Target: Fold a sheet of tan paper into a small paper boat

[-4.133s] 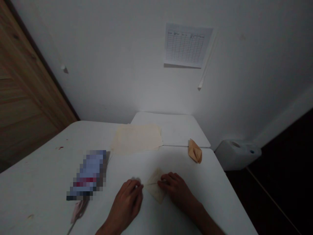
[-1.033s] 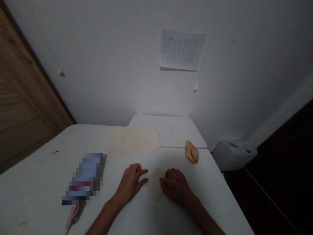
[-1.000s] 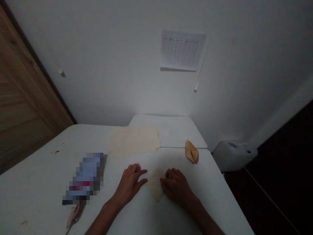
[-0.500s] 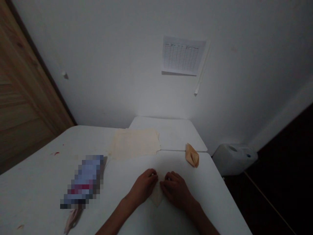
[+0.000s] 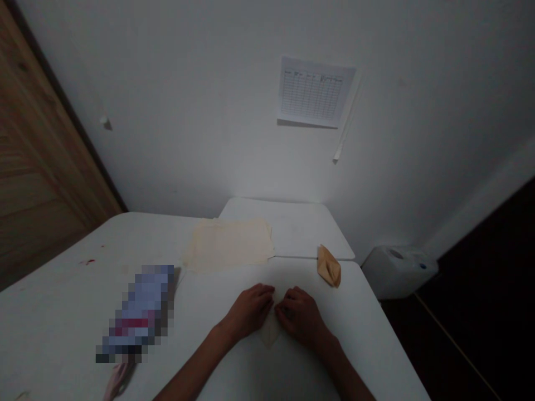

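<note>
A small pale sheet of folded paper (image 5: pixel 270 333) lies on the white table in front of me, its pointed lower end towards me. My left hand (image 5: pixel 254 307) presses on its left side with curled fingers. Opposite, my right hand (image 5: pixel 300 313) pinches its right side, the fingertips close to those of the left. The hands cover most of the paper's upper part. Beyond my right hand rests a folded brown paper piece (image 5: pixel 328 267), boat-like in shape.
Flat cream paper sheets (image 5: pixel 229 242) lie towards the back of the white table (image 5: pixel 217 373). On the left is a blurred-out blue item (image 5: pixel 140 309) with a pinkish strap (image 5: pixel 117 379). A printed sheet (image 5: pixel 315 92) hangs on the wall. A white container (image 5: pixel 399 273) stands right of the table.
My left hand has shifted slightly up and right, its fingertips now closer to the right hand over the folded paper. The view has moved a little.
</note>
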Demonstrator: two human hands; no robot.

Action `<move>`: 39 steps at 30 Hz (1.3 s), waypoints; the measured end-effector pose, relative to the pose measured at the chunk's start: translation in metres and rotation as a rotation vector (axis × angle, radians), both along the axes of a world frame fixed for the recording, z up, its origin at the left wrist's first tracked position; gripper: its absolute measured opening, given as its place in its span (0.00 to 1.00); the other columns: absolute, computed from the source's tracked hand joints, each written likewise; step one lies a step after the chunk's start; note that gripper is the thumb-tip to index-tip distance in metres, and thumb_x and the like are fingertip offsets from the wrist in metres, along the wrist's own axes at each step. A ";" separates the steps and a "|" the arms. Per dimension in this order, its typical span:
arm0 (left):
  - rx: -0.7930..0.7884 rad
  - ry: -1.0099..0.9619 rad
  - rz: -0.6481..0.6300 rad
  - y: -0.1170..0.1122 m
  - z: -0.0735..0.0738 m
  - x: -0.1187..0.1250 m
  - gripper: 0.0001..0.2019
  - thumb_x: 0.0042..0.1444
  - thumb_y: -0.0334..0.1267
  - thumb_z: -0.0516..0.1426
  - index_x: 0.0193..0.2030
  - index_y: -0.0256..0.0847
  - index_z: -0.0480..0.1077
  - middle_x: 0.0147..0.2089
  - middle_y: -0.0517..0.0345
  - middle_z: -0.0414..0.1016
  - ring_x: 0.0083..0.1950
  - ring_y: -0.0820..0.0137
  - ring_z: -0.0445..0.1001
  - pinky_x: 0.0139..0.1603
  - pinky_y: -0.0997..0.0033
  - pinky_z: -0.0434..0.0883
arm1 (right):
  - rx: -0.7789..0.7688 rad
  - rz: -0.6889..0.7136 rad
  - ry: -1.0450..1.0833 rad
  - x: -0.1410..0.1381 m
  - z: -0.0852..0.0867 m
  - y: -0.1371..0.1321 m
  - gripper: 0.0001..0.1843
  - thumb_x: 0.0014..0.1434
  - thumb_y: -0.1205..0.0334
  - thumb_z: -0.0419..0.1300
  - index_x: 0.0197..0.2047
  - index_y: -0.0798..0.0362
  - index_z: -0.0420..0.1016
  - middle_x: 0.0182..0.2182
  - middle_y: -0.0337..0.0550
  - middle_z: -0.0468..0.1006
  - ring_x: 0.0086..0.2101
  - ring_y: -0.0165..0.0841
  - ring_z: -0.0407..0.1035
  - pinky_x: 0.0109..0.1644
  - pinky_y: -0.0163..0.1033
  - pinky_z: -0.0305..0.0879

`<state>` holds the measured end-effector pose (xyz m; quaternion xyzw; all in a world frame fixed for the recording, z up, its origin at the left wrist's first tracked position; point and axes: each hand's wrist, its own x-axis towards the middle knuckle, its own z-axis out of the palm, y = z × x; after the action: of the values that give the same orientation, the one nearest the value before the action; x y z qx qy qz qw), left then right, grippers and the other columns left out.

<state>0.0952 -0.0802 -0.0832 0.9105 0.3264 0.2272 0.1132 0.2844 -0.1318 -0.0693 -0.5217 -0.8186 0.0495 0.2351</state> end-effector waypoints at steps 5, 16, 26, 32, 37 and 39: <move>0.004 0.004 0.018 -0.001 -0.003 0.000 0.11 0.61 0.29 0.51 0.41 0.42 0.74 0.53 0.54 0.76 0.50 0.64 0.74 0.58 0.56 0.69 | 0.001 -0.033 0.026 -0.004 -0.006 0.001 0.08 0.62 0.66 0.57 0.35 0.50 0.77 0.31 0.40 0.72 0.36 0.32 0.66 0.42 0.35 0.60; -0.008 -0.019 0.020 -0.005 -0.003 0.000 0.11 0.62 0.29 0.49 0.42 0.42 0.72 0.55 0.53 0.74 0.52 0.64 0.73 0.61 0.54 0.65 | -0.033 -0.123 -0.111 -0.014 0.001 -0.003 0.18 0.60 0.64 0.56 0.54 0.48 0.70 0.37 0.44 0.74 0.39 0.37 0.67 0.45 0.39 0.62; -0.008 -0.038 0.055 -0.007 -0.002 0.001 0.10 0.62 0.29 0.50 0.37 0.42 0.72 0.55 0.54 0.75 0.47 0.63 0.73 0.53 0.56 0.70 | -0.022 -0.163 -0.178 -0.010 -0.002 -0.015 0.15 0.65 0.65 0.53 0.54 0.48 0.70 0.36 0.44 0.74 0.39 0.37 0.67 0.42 0.39 0.61; 0.000 -0.027 0.051 -0.008 -0.004 0.001 0.08 0.63 0.32 0.51 0.36 0.41 0.71 0.56 0.53 0.74 0.48 0.63 0.73 0.55 0.55 0.68 | 0.004 -0.181 -0.247 0.004 -0.011 -0.043 0.17 0.65 0.65 0.53 0.57 0.48 0.68 0.38 0.45 0.73 0.39 0.38 0.66 0.43 0.40 0.61; -0.008 -0.029 0.044 -0.007 -0.006 -0.002 0.06 0.62 0.34 0.53 0.41 0.42 0.72 0.56 0.53 0.74 0.51 0.62 0.74 0.59 0.53 0.64 | -0.040 -0.218 -0.221 0.012 -0.012 -0.059 0.17 0.65 0.65 0.52 0.57 0.47 0.68 0.39 0.46 0.73 0.41 0.38 0.66 0.45 0.41 0.61; -0.014 -0.035 0.044 -0.007 -0.006 -0.003 0.06 0.61 0.35 0.55 0.42 0.42 0.72 0.57 0.54 0.74 0.52 0.61 0.73 0.61 0.51 0.62 | -0.057 -0.224 -0.211 0.013 -0.010 -0.061 0.17 0.65 0.65 0.52 0.57 0.47 0.69 0.39 0.45 0.73 0.41 0.38 0.66 0.45 0.42 0.61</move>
<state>0.0923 -0.0868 -0.0895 0.8982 0.3456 0.2435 0.1201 0.2976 -0.1925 -0.0792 -0.6186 -0.7736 -0.0089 0.1371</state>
